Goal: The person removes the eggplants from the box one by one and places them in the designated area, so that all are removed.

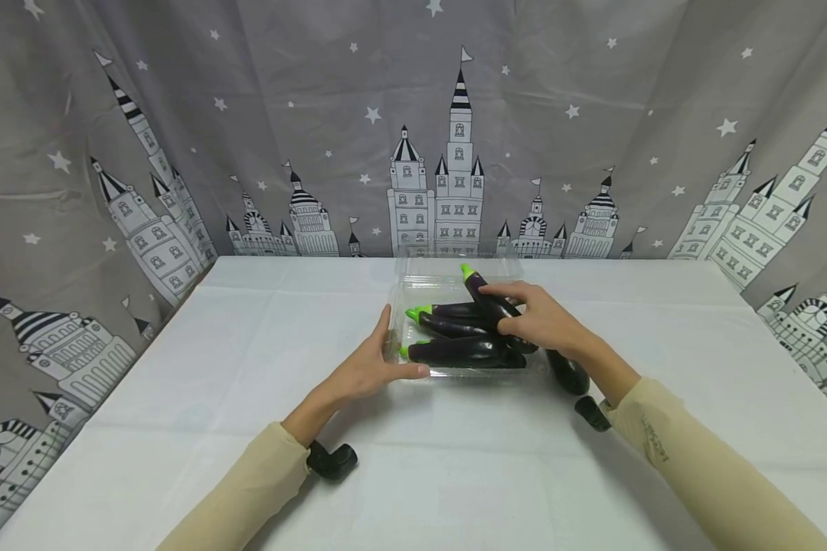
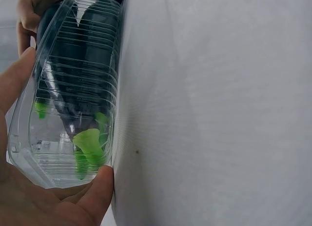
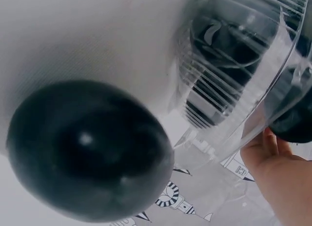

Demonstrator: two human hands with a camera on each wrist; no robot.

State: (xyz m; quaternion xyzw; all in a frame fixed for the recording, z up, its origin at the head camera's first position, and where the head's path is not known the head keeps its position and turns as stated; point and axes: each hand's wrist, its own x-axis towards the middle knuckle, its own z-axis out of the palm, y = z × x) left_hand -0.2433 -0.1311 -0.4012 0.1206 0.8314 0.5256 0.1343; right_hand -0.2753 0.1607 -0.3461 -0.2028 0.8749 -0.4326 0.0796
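Observation:
My right hand [image 1: 540,315] grips a dark purple eggplant [image 1: 498,308] with a green stem. It is tilted over a clear plastic container [image 1: 423,291], on top of several other eggplants [image 1: 458,352] lying inside. My left hand [image 1: 368,363] rests against the container's left end, thumb along the front and fingers spread along the side. The left wrist view shows green stems [image 2: 88,143] through the ribbed wall. One more eggplant [image 1: 568,373] lies outside, right of the container, under my right wrist; its rounded end [image 3: 90,150] looms in the right wrist view.
The container stands near the back of a table with a white cloth [image 1: 448,467], its clear lid [image 1: 458,265] folded open behind it. A grey curtain [image 1: 303,92] printed with castles hangs behind. Black straps with small devices [image 1: 332,461] sit at both wrists.

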